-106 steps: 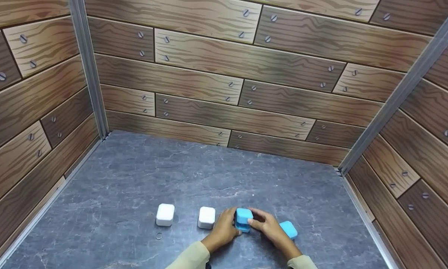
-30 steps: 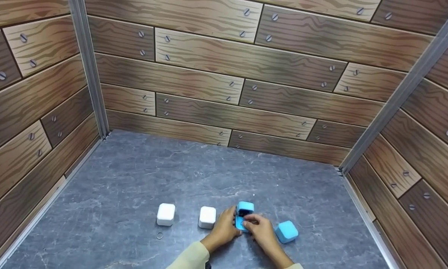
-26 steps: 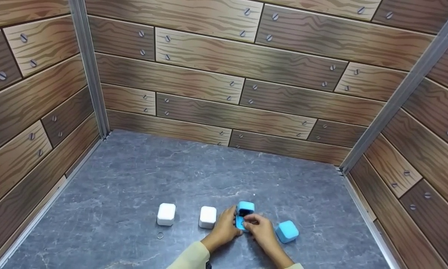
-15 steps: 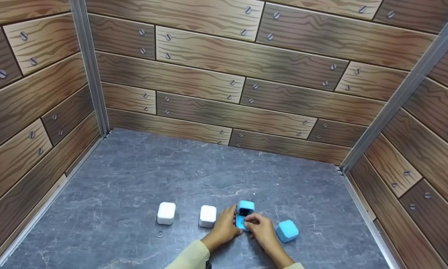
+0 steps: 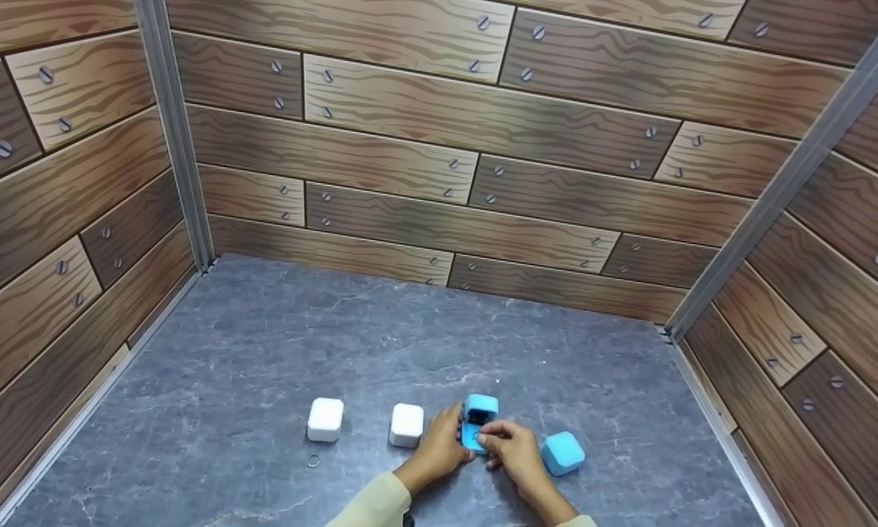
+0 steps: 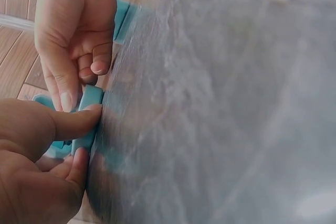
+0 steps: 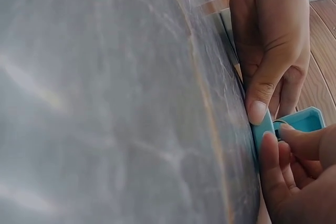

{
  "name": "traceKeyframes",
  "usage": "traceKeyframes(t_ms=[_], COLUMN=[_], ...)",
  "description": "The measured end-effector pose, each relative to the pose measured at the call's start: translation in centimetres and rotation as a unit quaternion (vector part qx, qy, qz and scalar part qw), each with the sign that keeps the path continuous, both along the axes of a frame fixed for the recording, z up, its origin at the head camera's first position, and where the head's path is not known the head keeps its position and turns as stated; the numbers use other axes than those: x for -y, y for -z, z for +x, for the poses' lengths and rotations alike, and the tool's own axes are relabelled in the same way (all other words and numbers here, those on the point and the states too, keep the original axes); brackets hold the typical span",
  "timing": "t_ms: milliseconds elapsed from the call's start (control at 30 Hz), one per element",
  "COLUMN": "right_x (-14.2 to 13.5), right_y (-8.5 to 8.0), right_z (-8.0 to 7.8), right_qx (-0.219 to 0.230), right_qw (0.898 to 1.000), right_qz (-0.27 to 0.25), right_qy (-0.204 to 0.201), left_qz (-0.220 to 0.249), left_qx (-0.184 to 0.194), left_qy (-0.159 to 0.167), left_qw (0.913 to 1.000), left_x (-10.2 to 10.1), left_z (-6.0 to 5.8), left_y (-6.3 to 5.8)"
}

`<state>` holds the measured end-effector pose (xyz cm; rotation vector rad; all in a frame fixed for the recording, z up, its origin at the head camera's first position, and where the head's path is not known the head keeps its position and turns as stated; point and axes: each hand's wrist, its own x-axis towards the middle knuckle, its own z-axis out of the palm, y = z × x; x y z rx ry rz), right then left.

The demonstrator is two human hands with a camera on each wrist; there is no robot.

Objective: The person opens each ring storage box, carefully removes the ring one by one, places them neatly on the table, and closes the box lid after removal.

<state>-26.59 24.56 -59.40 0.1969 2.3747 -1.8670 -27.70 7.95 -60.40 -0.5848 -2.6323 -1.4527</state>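
Note:
A blue ring box (image 5: pixel 482 404) stands on the grey tabletop with its lid raised. My left hand (image 5: pixel 442 445) grips the base from the left, thumb at the front and fingers along the side; its thumb and fingers also show on the blue base (image 6: pixel 88 116) in the left wrist view. Over the box's insert, my right hand (image 5: pixel 513 448) pinches a thin ring (image 7: pixel 280 122) between thumb and index finger. The ring is partly hidden by the fingertips. Behind them the lid (image 7: pixel 310 119) leans back, its inside facing the hand.
A second blue box (image 5: pixel 563 453), shut, sits right of my right hand. Two white boxes (image 5: pixel 326 419) stand to the left, the nearer white box (image 5: pixel 407 425) close by my left hand. Another ring (image 5: pixel 313 461) lies before the far-left box. Wood-patterned walls (image 5: pixel 380 146) enclose the table.
The blue box's lid has swung up from nearly shut. My right hand has moved from the lid down to the insert. Over the last second both hands have stayed almost still.

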Motion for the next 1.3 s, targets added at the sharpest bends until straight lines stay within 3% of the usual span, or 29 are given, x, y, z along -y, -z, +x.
traceKeyframes(t_ms=[567, 967, 1300], right_x=[-0.4, -1.0, -0.9], right_y=[0.3, -0.4, -0.4], right_z=[-0.1, 0.6, 2.3], right_qx=[0.01, 0.021, 0.026], right_qw=[0.998, 0.999, 0.998], right_qz=[-0.049, -0.003, 0.051], right_qy=[0.033, 0.042, -0.002], left_qz=[0.011, -0.004, -0.004], left_qx=[0.016, 0.011, 0.0], left_qy=[0.01, 0.003, -0.003], left_qw=[0.9998, 0.9999, 1.0], left_x=[0.1, 0.0, -0.1], left_z=[0.1, 0.1, 0.1], left_y=[-0.1, 0.0, 0.0])
